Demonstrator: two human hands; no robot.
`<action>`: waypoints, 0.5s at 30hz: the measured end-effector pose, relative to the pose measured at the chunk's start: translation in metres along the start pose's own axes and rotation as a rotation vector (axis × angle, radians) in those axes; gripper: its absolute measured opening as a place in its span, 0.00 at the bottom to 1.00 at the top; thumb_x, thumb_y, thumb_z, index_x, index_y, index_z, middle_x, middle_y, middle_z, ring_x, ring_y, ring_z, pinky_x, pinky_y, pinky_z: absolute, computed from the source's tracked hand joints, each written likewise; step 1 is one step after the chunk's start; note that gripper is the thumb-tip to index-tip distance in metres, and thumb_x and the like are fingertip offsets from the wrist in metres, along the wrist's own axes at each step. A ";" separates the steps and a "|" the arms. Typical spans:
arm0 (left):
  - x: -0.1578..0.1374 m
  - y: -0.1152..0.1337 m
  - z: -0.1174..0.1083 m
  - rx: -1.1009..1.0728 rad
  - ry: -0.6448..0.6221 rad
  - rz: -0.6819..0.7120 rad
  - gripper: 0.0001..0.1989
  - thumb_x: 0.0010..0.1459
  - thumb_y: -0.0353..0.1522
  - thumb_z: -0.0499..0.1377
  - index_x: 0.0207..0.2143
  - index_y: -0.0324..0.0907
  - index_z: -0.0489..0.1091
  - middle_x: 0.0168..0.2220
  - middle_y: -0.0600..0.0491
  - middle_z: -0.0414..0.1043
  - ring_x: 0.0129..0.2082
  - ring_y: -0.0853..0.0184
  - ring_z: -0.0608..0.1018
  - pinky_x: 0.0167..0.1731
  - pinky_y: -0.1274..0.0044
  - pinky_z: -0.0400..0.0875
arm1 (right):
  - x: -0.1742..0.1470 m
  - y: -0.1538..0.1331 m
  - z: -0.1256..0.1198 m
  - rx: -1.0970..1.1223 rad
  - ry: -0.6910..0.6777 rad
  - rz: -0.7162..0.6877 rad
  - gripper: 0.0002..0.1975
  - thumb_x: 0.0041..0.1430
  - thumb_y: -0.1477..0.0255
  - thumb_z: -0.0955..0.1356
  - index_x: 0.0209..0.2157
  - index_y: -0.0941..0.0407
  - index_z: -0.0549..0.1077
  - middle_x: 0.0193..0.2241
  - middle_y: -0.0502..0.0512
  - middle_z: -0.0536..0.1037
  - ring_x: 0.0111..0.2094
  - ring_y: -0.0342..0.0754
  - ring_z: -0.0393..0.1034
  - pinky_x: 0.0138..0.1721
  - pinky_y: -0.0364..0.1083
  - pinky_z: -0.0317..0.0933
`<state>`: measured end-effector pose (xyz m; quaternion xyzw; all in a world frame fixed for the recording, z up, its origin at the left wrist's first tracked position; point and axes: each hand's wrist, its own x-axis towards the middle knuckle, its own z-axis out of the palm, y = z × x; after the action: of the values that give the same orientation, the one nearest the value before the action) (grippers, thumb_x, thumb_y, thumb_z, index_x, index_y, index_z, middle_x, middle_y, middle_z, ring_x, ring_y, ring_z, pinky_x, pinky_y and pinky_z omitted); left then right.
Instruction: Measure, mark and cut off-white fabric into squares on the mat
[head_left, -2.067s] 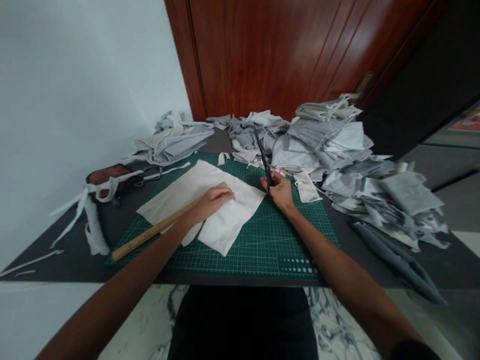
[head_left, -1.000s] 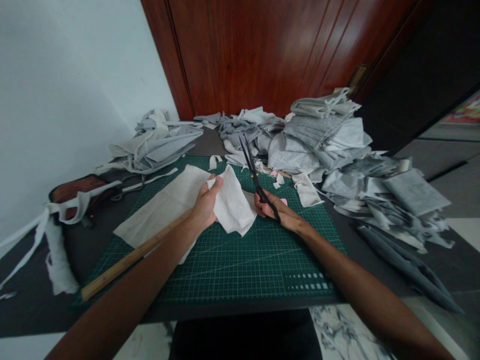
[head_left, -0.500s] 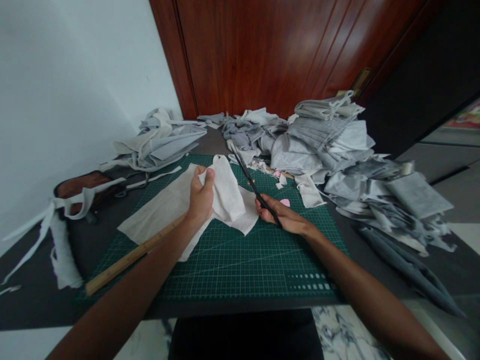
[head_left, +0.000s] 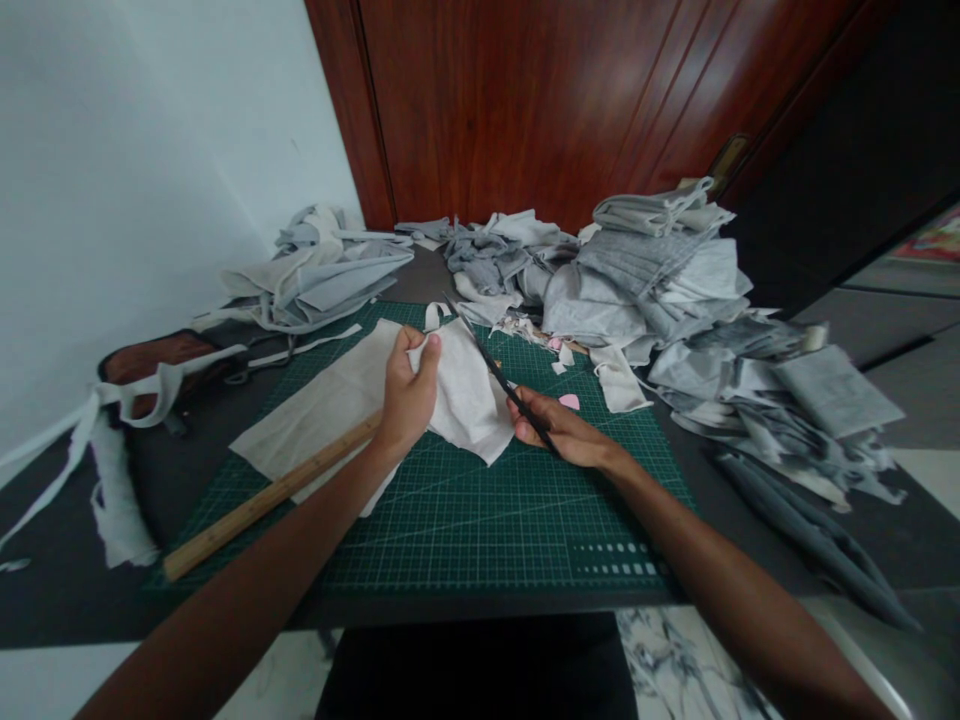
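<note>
- The left hand (head_left: 409, 392) has its fingers (head_left: 429, 352) clamped on a lifted corner of the white cloth (head_left: 469, 398), raised over the green cutting mat (head_left: 480, 520).
- The right hand (head_left: 559, 432) has its fingers closed round the handles of black scissors (head_left: 495, 372); the blades run along the cloth's right edge, and whether they are parted cannot be told.
- The rest of the cloth lies flat on the mat's left half.
- A wooden ruler (head_left: 266, 500) lies slanted under the left forearm, across the mat's left edge.
- A small pink piece (head_left: 569, 402) lies on the mat just beyond the right hand.
- Heaps of grey fabric (head_left: 675, 300) crowd the table (head_left: 67, 590) behind and right of the mat.
</note>
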<state>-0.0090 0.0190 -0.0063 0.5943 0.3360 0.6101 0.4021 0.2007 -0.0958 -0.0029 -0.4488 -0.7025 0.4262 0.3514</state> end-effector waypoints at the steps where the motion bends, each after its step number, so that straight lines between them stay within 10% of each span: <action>1: 0.000 0.001 0.000 0.004 0.002 0.005 0.26 0.61 0.56 0.63 0.32 0.46 0.59 0.31 0.57 0.57 0.35 0.66 0.68 0.38 0.77 0.69 | 0.000 0.000 0.000 0.009 0.002 0.005 0.30 0.61 0.38 0.67 0.37 0.53 0.64 0.32 0.48 0.61 0.31 0.45 0.54 0.31 0.45 0.53; 15: -0.002 0.001 0.003 -0.036 0.005 -0.066 0.24 0.63 0.54 0.63 0.33 0.46 0.59 0.30 0.56 0.56 0.36 0.65 0.69 0.38 0.76 0.70 | 0.001 0.008 0.008 0.125 0.021 0.060 0.31 0.56 0.39 0.71 0.34 0.52 0.63 0.26 0.44 0.58 0.26 0.42 0.49 0.26 0.43 0.45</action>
<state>-0.0060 0.0164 -0.0061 0.5739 0.3452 0.6042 0.4318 0.1961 -0.0955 -0.0129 -0.4512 -0.6570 0.4750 0.3730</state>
